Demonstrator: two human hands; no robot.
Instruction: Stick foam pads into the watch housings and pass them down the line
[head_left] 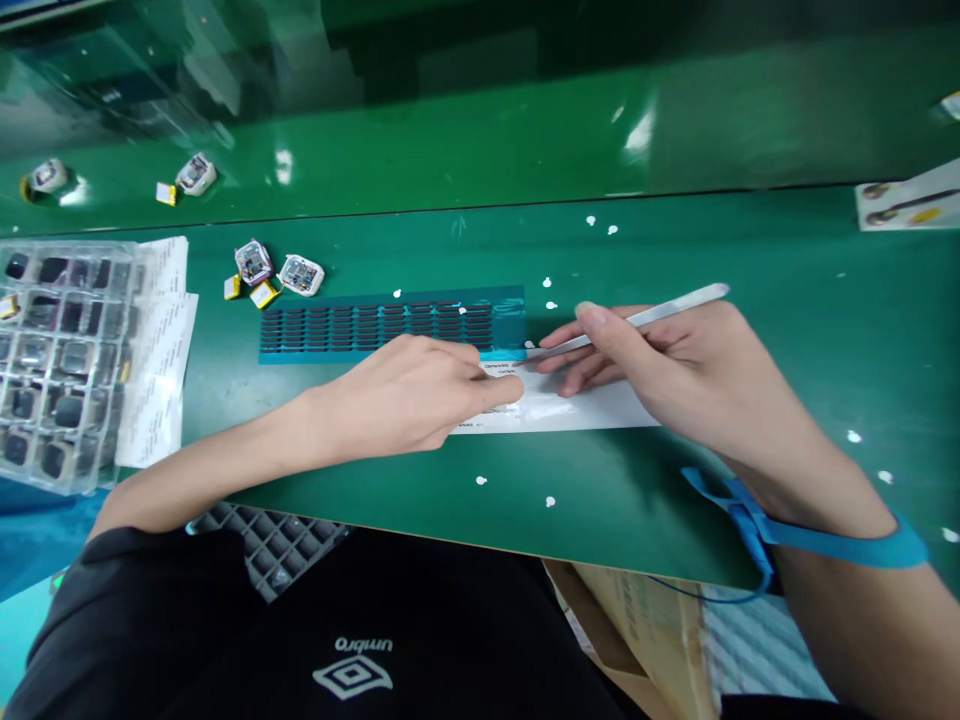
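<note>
Two hands are working at one spot: we are watching the tweezers in the right hand, tips lying at the right end of the blue sheet of small dark parts, right where it meets the white label strip in the middle of the green bench. We are judging this as the pick step, tweezers going for a piece at the sheet's edge; the next move is calling for a fine pinch and a clean lift while the strip is being kept flat. Right fingers are closing around the tweezers in a pen-style grip, wrist resting low, blue wrist strap sitting on the forearm. Left hand is lying palm down, fingers curled, fingertips pressing on the strip's left end; it is gripping nothing. Forearms are coming in from both sides and meeting at the sheet. Further out we are noting small white modules just behind the sheet, a clear compartment tray at far left with white papers beside it, and white flecks scattered around.
</note>
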